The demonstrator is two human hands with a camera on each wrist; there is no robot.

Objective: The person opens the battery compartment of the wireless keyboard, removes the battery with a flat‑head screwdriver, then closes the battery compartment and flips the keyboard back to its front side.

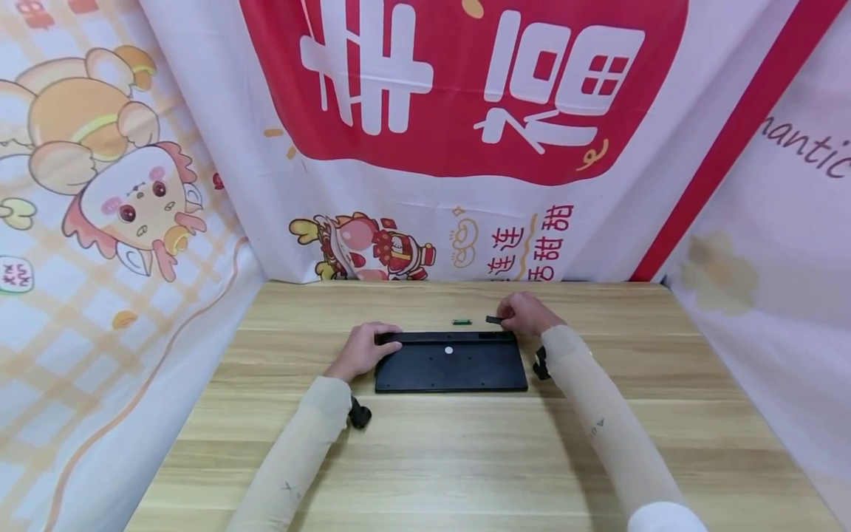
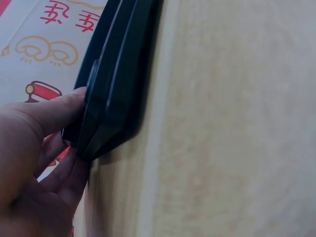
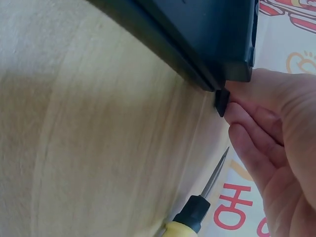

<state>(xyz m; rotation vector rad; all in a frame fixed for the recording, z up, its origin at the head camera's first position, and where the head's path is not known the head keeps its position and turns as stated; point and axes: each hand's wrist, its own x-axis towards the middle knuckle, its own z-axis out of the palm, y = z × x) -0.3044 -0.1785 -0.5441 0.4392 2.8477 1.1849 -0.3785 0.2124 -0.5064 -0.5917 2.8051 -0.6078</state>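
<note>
A black keyboard (image 1: 452, 368) lies underside up on the wooden table, with a small white round sticker near its far edge. My left hand (image 1: 364, 349) grips its far left corner, thumb on one face and fingers round the edge, as the left wrist view shows. Beyond the far right corner, my right hand (image 1: 527, 314) pinches a small black battery cover (image 1: 493, 320). Part of that cover (image 3: 222, 102) shows between the fingers in the right wrist view. A green battery (image 1: 462, 322) lies on the table just past the keyboard's far edge.
A pointed tool with a metal shaft and a yellow and black handle (image 3: 192, 213) lies near my right hand. Printed cloth (image 1: 465, 162) hangs behind the wooden table (image 1: 452, 465) and along both sides. Each wrist wears a small black camera.
</note>
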